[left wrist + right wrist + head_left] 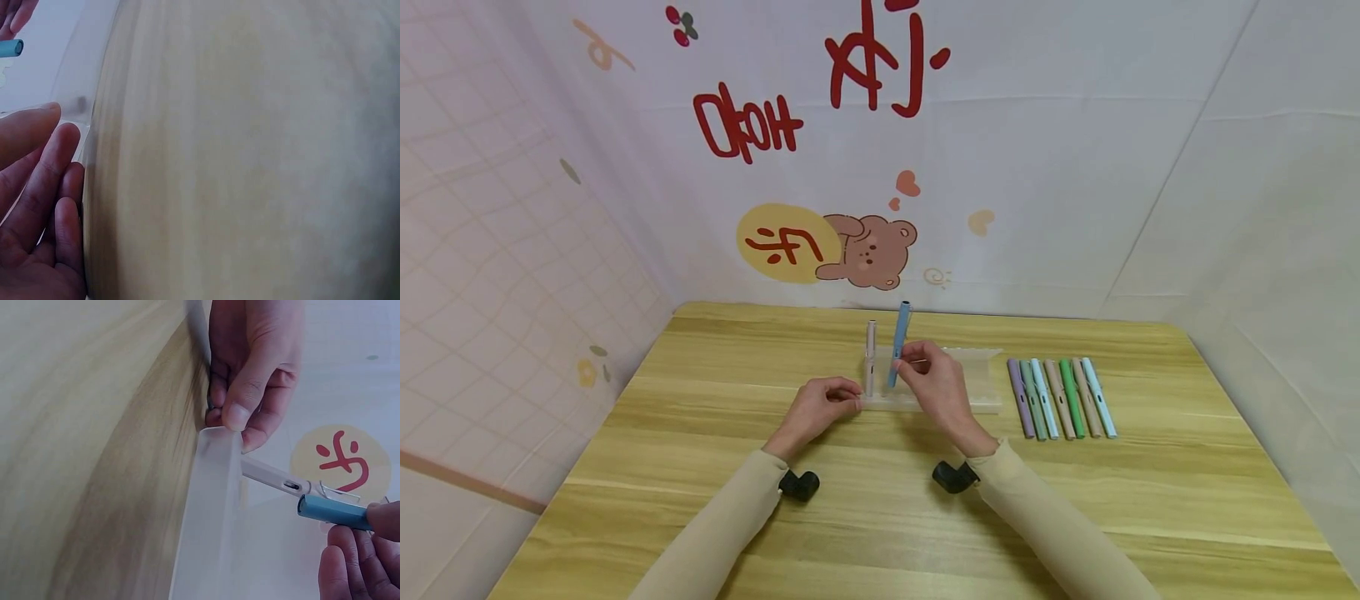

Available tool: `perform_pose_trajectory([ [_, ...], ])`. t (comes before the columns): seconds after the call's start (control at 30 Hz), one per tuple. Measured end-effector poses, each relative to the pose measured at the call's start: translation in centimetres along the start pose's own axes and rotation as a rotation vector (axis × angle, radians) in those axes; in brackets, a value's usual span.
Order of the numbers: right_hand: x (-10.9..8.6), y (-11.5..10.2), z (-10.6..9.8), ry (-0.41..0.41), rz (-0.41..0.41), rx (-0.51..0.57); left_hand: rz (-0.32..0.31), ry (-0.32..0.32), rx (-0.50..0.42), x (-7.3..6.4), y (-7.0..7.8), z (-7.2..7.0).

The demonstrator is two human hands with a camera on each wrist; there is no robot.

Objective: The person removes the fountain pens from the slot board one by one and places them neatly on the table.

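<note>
My right hand [936, 387] pinches a blue pen [901, 333] between thumb and fingertips, upright with a slight tilt, over a frosted clear pen stand [985, 408]. In the right wrist view, the lower end of the blue pen [331, 511] is apart from the stand's base [209, 500]. A pale pinkish-white pen [871, 358] stands upright at the stand's left end. My left hand [820, 408] grips that end. The right wrist view shows the left thumb [238, 416] on the base's corner, with fingers behind it.
To the right of the stand, several capped pens lie side by side on the wooden table [880, 533]: a purple pen [1021, 398], a bright green pen [1072, 398], a light blue pen [1100, 398] and others. A printed cloth [1037, 167] hangs behind the table.
</note>
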State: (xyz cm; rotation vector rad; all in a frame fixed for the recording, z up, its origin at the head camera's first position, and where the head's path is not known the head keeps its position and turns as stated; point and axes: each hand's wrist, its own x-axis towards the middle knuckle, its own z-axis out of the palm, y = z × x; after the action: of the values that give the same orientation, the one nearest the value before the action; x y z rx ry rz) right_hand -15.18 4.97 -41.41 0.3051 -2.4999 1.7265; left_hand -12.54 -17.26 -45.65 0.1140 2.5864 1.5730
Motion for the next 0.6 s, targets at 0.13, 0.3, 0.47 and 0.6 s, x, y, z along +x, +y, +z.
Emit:
perform_pose_trajectory([
  [0.13, -0.2, -0.1, -0.4, 0.005, -0.019, 0.008, 0.0, 0.001, 0.006, 0.0, 0.1, 0.0],
  [0.3, -0.5, -0.1, -1.0, 0.011, -0.036, 0.003, 0.009, 0.006, 0.021, -0.1, 0.0, 0.1],
  [0.47, -0.7, -0.2, -1.8, 0.013, -0.038, -0.002, 0.006, 0.012, 0.029, -0.2, 0.0, 0.1],
  [0.6, -0.9, -0.2, -2.5, 0.009, -0.031, 0.003, 0.002, 0.017, 0.03, -0.2, 0.1, 0.1],
])
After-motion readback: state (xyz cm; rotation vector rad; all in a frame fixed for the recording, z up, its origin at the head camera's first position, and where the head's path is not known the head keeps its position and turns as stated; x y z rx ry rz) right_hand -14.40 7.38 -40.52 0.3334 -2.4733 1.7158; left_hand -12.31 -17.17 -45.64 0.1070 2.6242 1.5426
